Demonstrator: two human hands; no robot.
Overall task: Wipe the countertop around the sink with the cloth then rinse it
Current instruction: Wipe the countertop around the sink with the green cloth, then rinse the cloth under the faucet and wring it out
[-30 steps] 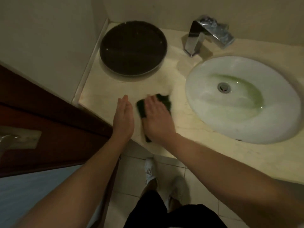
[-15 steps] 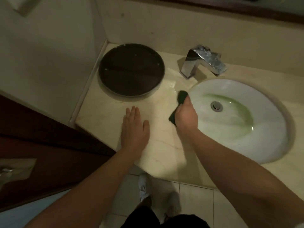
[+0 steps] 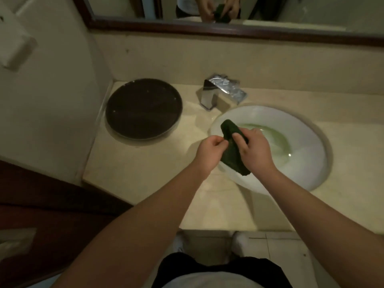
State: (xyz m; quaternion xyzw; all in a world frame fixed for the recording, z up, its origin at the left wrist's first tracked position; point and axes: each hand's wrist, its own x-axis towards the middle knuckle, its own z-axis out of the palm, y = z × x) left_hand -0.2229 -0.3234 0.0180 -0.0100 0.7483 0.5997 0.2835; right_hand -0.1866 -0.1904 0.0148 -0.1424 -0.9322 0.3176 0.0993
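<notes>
I count one dark green cloth [image 3: 232, 155], held by two hands above the left rim of the one white sink [image 3: 301, 163]. My left hand [image 3: 209, 151] pinches its side, and my right hand [image 3: 256, 151] has its fingers [image 3: 242, 140] curled round it. One chrome faucet [image 3: 220, 93] stands at the surface's [image 3: 135, 169] back edge, and one round dark tray [image 3: 143, 109] sits in its back left corner. My hands hide part of the cloth. The mirror [image 3: 270, 9] is cut off at the top.

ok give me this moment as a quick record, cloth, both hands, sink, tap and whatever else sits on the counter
sink: white oval basin, greenish tint at bottom
tap: chrome, behind the sink, no stream visible
cloth: dark green, held over the sink's left rim
left hand: pinches the cloth
right hand: grips the cloth
countertop: dark round tray at far left
</notes>
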